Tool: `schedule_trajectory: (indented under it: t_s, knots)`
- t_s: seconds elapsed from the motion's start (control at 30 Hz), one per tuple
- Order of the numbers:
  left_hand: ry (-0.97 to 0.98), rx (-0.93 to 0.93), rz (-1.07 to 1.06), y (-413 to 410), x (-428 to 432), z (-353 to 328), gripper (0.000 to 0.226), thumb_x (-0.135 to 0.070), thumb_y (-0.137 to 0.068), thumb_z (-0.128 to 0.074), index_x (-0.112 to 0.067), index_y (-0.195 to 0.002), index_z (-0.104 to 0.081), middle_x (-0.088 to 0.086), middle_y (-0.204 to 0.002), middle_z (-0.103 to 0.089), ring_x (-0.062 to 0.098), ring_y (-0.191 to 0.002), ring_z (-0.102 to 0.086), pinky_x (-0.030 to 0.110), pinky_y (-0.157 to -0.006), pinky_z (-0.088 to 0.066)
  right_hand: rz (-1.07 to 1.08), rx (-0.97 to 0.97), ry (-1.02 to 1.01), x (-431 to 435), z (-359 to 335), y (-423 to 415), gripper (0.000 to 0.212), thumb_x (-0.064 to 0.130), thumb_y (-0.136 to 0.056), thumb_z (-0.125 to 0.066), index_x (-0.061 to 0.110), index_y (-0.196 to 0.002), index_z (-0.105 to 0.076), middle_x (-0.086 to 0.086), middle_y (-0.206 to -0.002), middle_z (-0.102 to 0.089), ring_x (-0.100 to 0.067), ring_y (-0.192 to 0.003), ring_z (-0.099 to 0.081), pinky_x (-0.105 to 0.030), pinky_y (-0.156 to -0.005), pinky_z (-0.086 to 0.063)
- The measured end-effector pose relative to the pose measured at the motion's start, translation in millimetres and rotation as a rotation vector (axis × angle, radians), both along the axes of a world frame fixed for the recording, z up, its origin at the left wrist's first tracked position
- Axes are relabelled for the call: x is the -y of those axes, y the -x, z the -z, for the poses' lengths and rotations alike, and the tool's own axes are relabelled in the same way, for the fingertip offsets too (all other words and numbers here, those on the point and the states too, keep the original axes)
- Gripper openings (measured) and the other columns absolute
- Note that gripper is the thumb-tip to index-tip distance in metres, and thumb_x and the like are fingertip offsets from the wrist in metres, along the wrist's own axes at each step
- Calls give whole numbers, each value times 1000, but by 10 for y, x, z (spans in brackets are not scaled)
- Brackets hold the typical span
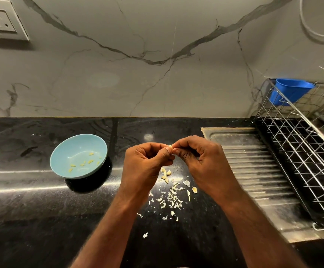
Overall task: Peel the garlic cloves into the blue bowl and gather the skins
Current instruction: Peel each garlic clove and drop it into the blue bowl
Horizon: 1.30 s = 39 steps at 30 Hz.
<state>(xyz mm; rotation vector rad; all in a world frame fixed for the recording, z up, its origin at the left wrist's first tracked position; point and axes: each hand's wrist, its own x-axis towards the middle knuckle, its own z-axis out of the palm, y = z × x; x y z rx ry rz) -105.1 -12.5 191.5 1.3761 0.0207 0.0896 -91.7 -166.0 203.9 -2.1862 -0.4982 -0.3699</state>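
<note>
My left hand [145, 163] and my right hand [198, 157] meet above the black counter, and both pinch one small garlic clove [170, 147] between thumbs and fingertips. Only the clove's pale tip shows. Left of my hands stands the light blue bowl [60, 159] with several peeled cloves [84, 163] inside. Unpeeled cloves [166, 176] lie on the counter just below my hands. Dry white garlic skins [171, 198] are scattered further toward me, between my forearms.
A steel sink drainboard [254, 171] lies to the right. On it stands a wire dish rack [302, 151] holding a blue plastic cup [288, 91]. The marble wall carries a socket plate [0, 20] at top left. A lone skin scrap [145, 235] lies near the front.
</note>
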Motion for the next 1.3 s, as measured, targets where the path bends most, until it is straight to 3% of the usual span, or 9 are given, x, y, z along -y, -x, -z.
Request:
schedule_trajectory:
  t_s: [0.1,0.23,0.47,0.73,0.97,1.1,1.3]
  knots:
    - [-34,2,-23,-4,10,9,3,-12,-82,-72,-10,-81,-72,8,-74,-74,20,-69,-73,22,-64,-57,-1,10,-2,0,14,-5,8,12,-90,-70,11,-97,-74,0,-89,-72,-5,-85,-65,-7,-76,-50]
    - [-44,16,-43,7,20,-17,20,-30,-69,-71,-12,-79,-72,8,-73,-74,19,-68,-72,21,-64,-57,3,-9,-40,-24,29,6,10,14,-90,-71,11,-99,-74,-2,-90,-74,-6,-89,-65,-10,-78,-53]
    - [3,7,46,-7,-36,-38,23,-27,-76,-69,-8,-89,-73,10,-79,-75,20,-74,-72,23,-67,-58,-2,-145,-159,-35,-22,43,8,20,-90,-69,18,-98,-71,11,-86,-70,-1,-85,-67,-9,-72,-53]
    - [-13,21,4,12,-31,-37,18,-24,-77,-69,-9,-87,-72,6,-77,-75,15,-72,-72,21,-65,-56,-20,-177,-145,-39,-25,42,12,21,-90,-69,19,-102,-72,7,-91,-72,-4,-87,-69,-15,-76,-56]
    - [-71,39,-28,3,-24,-27,2,-14,-83,-70,-15,-82,-72,3,-74,-74,15,-69,-71,20,-64,-56,-18,-172,-158,-67,-39,50,11,19,-89,-70,26,-97,-69,20,-86,-66,2,-88,-67,-7,-72,-51]
    - [-49,36,-19,2,-35,-45,15,-25,-75,-68,-13,-84,-72,3,-75,-74,15,-70,-71,21,-64,-56,-7,-162,-159,-69,-34,47,11,20,-89,-71,21,-99,-72,16,-87,-68,1,-88,-67,-8,-73,-52]
    - [-28,36,24,-6,-73,-61,19,-25,-76,-68,-10,-87,-73,6,-78,-75,18,-72,-72,22,-65,-57,0,-76,-124,-47,-45,37,13,24,-88,-70,20,-100,-73,11,-90,-68,-5,-90,-66,-10,-76,-53]
